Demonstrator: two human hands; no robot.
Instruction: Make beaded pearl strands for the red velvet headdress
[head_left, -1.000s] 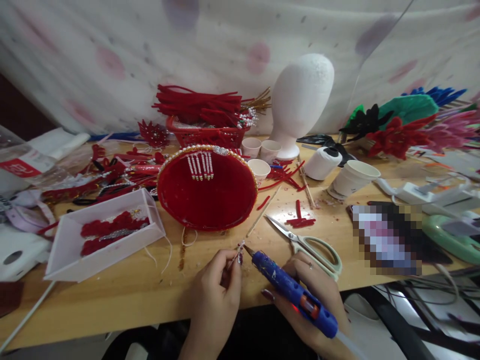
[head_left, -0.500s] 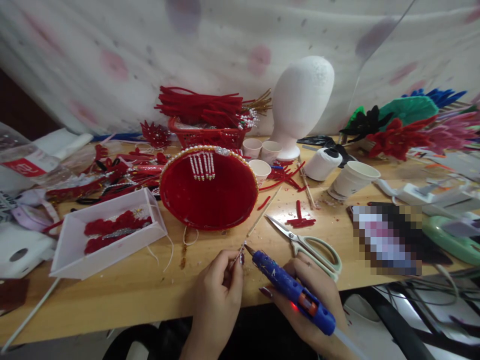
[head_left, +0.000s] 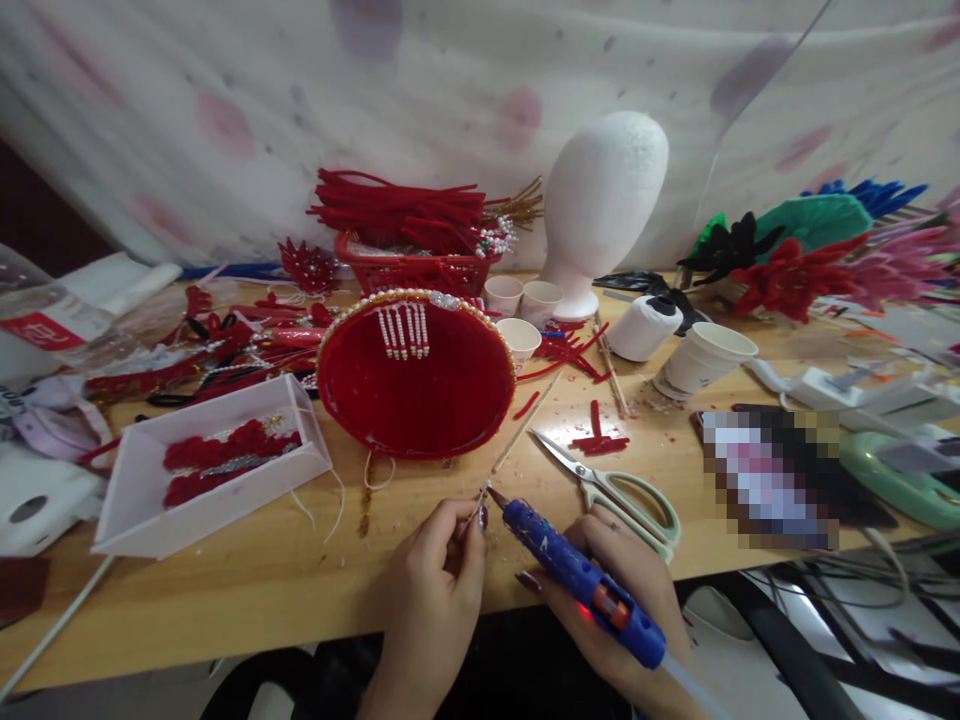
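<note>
Between thumb and forefinger, my left hand (head_left: 439, 570) pinches a small thin piece with a whitish tip (head_left: 486, 487); its kind is too small to make out. My right hand (head_left: 619, 590) is wrapped round a blue hot glue gun (head_left: 570, 570) with a red light lit on its side. The gun's nozzle is at the piece's whitish tip. A clear glue stick (head_left: 694, 690) sticks out of the gun's back. Behind the hands stands a red round cap-like form (head_left: 420, 400), edged with pearls and gold, with short beaded strands at its top.
Scissors (head_left: 622, 490) lie beyond my right hand. A white box (head_left: 217, 510) with red pieces stands at left. Farther back are a red basket (head_left: 416, 275), a white foam head (head_left: 607, 200), paper cups (head_left: 705, 355) and a thread spool (head_left: 645, 328). A blurred-out device (head_left: 780, 480) lies at right.
The hands, the glue gun and the small piece keep nearly the same pose. The whole view has shifted only slightly.
</note>
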